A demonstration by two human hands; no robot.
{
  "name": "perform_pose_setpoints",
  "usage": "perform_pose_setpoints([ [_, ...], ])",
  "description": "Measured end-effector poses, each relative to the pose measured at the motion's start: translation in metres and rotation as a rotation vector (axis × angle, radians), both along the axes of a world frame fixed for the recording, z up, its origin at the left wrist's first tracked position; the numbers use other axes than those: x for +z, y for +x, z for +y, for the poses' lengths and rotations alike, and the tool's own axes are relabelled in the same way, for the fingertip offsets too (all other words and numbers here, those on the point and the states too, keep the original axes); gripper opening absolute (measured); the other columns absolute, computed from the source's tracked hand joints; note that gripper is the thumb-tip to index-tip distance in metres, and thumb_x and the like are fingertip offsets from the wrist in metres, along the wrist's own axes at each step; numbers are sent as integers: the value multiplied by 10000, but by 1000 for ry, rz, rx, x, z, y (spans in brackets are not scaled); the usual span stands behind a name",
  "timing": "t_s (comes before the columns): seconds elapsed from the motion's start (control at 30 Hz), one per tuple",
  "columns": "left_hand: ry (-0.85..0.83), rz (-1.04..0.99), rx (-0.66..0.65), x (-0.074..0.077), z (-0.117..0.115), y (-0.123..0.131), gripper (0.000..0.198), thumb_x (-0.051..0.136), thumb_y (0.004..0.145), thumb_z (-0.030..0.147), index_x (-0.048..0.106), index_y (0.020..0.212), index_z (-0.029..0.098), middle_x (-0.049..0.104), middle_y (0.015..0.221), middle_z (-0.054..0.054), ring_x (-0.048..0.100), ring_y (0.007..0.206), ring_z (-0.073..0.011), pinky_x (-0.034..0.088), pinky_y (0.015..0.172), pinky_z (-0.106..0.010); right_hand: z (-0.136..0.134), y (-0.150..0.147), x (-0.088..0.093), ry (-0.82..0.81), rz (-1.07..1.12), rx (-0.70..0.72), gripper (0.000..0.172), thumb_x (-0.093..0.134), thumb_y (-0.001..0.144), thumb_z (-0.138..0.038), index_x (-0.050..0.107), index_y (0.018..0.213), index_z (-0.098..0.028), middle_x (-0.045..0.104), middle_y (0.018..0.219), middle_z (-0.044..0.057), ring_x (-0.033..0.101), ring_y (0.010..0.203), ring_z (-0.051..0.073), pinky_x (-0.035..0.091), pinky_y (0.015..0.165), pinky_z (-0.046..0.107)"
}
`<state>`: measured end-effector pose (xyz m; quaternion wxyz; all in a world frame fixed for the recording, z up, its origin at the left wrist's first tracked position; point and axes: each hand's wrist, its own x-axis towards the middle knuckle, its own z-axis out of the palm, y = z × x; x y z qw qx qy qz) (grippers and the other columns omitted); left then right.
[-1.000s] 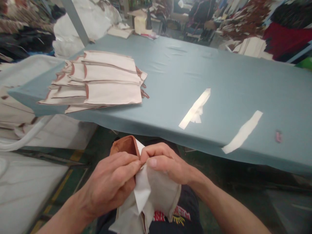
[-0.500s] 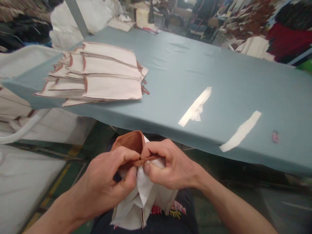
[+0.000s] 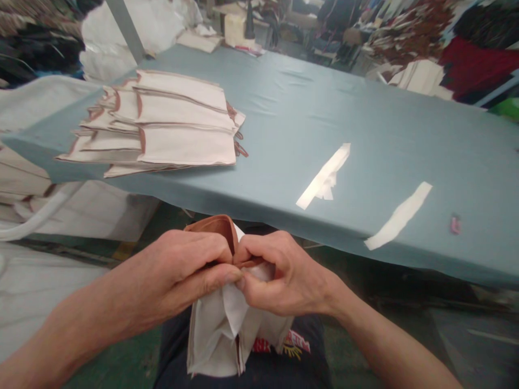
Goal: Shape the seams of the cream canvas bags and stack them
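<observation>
Both my hands hold a cream cloth bag (image 3: 227,335) with a brown rim over my lap, below the table's near edge. My left hand (image 3: 178,273) is closed, its fingers pinching the brown rim (image 3: 214,224) at the bag's top. My right hand (image 3: 279,273) is closed too, pinching the same rim right beside the left fingertips. The bag's crumpled body hangs down between my wrists. On the blue-grey table (image 3: 365,124), at the left, lies a stack of flat cream bags (image 3: 162,127) with brown trim.
Two pale cloth strips (image 3: 324,175) (image 3: 399,216) lie on the table near its front edge, with a small pink scrap (image 3: 454,223) at the right. White sacks (image 3: 81,208) stand at the left. Piles of fabric fill the background beyond the table.
My hands have drawn closer together on the bag's brown rim, the fingertips now meeting. The bag hangs a little lower and more bunched. The view shifted slightly.
</observation>
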<state>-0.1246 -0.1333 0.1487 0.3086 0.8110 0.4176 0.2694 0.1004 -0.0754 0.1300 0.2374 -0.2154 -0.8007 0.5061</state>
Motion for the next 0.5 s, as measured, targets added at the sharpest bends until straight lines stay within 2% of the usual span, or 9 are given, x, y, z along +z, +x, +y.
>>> perform_pose_setpoints([
  [0.1,-2,-13,-33,-4,5,-1,351,594,1132,307,597,789,228,614,674,75,553,599,-101,363,566,-230,0,2,-1,39,-4,-14,77,581,789,-192,520,755,-225,456,640,-83,356,543,77,278,538,225],
  [0.23,2,-78,24,-16,0,3,331,608,1116,267,623,789,220,591,644,87,517,544,-84,353,544,-220,2,7,-2,112,22,-36,144,655,860,-191,550,764,-216,473,642,-90,389,550,74,303,563,229],
  [0.33,-37,-215,90,-29,-7,10,366,556,1118,246,566,753,216,492,597,94,438,489,-79,311,481,-216,5,11,0,30,40,23,196,710,931,-238,581,787,-204,531,687,-80,411,575,69,332,575,214],
  [0.4,-76,-281,133,-35,-9,12,400,505,1126,254,514,728,216,440,586,92,395,473,-79,285,449,-215,6,13,3,-20,25,38,170,708,931,-213,594,805,-199,555,716,-76,414,588,65,343,584,206],
  [0.5,-108,-301,144,-35,-10,12,408,452,1135,304,557,751,213,503,616,71,449,502,-90,325,462,-211,6,13,6,-49,-19,29,130,689,910,-169,603,816,-199,559,726,-73,411,588,66,339,580,208],
])
